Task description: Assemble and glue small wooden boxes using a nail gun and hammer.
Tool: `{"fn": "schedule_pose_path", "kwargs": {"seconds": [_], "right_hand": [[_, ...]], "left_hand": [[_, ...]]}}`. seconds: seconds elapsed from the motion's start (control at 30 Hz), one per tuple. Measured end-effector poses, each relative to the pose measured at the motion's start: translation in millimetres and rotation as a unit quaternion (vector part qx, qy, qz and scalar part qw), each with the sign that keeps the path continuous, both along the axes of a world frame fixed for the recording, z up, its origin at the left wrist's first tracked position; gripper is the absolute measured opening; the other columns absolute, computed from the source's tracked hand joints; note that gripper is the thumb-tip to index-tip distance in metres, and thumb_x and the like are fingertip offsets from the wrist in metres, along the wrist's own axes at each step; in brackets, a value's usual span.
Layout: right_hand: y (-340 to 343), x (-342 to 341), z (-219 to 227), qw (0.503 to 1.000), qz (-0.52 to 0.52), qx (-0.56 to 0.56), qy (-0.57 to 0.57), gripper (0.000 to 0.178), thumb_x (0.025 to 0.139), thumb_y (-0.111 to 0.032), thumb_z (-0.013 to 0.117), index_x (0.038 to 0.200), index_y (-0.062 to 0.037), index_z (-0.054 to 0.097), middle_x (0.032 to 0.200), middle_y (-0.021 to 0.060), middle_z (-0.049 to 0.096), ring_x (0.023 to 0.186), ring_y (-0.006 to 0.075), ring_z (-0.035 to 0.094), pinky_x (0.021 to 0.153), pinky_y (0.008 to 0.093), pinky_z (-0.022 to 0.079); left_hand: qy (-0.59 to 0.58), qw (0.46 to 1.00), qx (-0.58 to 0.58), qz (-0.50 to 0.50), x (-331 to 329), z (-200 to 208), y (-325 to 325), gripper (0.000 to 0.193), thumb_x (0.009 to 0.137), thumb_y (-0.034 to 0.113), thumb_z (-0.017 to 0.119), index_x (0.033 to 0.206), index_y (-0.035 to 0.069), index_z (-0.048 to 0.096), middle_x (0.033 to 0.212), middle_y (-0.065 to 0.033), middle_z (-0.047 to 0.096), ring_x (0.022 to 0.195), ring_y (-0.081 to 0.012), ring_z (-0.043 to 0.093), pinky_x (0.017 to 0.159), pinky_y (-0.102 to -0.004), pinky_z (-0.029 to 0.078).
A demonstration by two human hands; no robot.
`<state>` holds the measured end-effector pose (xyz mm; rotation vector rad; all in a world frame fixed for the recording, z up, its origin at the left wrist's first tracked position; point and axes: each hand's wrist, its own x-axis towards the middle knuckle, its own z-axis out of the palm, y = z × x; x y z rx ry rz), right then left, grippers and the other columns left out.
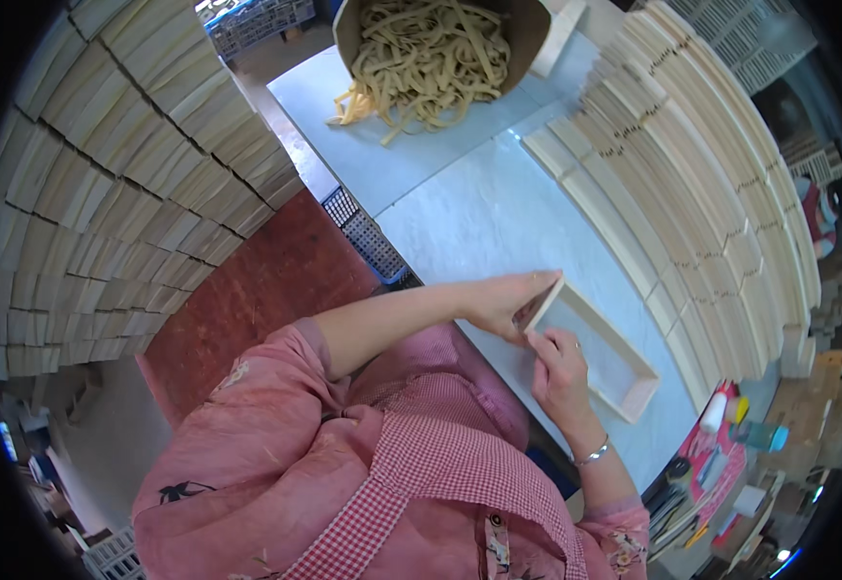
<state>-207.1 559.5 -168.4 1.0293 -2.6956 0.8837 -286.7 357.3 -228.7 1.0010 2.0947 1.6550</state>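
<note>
A shallow rectangular wooden frame (607, 324) of pale wood stands over the table, with the tabletop showing inside it. Its left end is gripped by my left hand (503, 302), the fingers closed around the short side. My right hand (559, 379) is closed at the near left corner, fingers curled against the near long side, which it partly hides. Anything small between those fingers is hidden. A metal bracelet circles my right wrist.
A box (529, 39) full of tangled pale strips (431, 63) stands at the table's far end, some spilling out. Stacked wooden pieces (692, 193) line the table's right side. Tall wood stacks (121, 174) rise at left beside a reddish-brown board (261, 280). Bottles (759, 435) stand at lower right.
</note>
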Motion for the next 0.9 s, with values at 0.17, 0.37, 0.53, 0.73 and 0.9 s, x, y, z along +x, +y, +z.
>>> {"fn": "schedule_pose_path", "kwargs": {"seconds": [0.17,0.37,0.53,0.73,0.9], "right_hand": [[-18.3,-30.3,32.5,1.000,0.006,-0.005,-0.028,0.041,0.078,0.006,0.067,0.118,-0.0022,0.067,0.109,0.0131,0.062,0.090,0.0296,0.059,0.079,0.0361,0.051],[-134.2,-176.7,37.9,0.989,0.094,-0.019,0.116,0.034,0.084,-0.004,0.068,0.118,-0.0014,0.067,0.115,0.0120,0.064,0.098,0.0313,0.061,0.088,0.0371,0.051],[-211.0,-269.5,-24.8,0.986,0.043,0.058,0.147,0.030,0.085,-0.012,0.067,0.114,-0.0026,0.068,0.114,0.0106,0.066,0.099,0.0322,0.061,0.087,0.0381,0.051],[-217.3,-276.0,13.2,0.993,0.020,-0.105,0.052,0.010,0.086,-0.011,0.064,0.082,-0.0032,0.067,0.078,0.0082,0.068,0.075,0.0284,0.062,0.076,0.0342,0.050],[-200.0,-269.7,79.5,0.973,-0.038,-0.227,0.003,0.011,0.089,-0.011,0.063,0.082,-0.0021,0.064,0.070,0.0035,0.064,0.062,0.0167,0.056,0.065,0.0280,0.048]], "left_hand": [[0.026,0.996,0.080,0.018,2.4,-15.7,5.9,0.092,0.073,0.000,0.078,0.151,-0.004,0.029,0.110,-0.0169,0.058,0.078,-0.0231,0.057,0.066,-0.0318,0.051],[0.040,0.995,0.093,-0.003,24.1,-8.6,22.7,0.091,0.069,-0.003,0.073,0.149,-0.004,0.031,0.119,-0.0207,0.057,0.091,-0.0346,0.058,0.079,-0.0377,0.051],[0.017,0.998,0.054,0.000,24.0,-8.9,24.0,0.103,0.064,0.003,0.083,0.149,-0.009,0.027,0.134,-0.0251,0.050,0.114,-0.0388,0.053,0.098,-0.0378,0.047],[-0.026,0.999,0.031,-0.025,20.6,-10.7,21.3,0.105,0.067,0.002,0.077,0.154,-0.005,0.020,0.142,-0.0262,0.045,0.117,-0.0416,0.053,0.097,-0.0413,0.048],[-0.009,0.999,0.043,-0.007,25.3,-15.8,24.2,0.109,0.062,0.003,0.083,0.152,-0.010,0.022,0.144,-0.0270,0.044,0.122,-0.0409,0.051,0.106,-0.0386,0.046]]}}
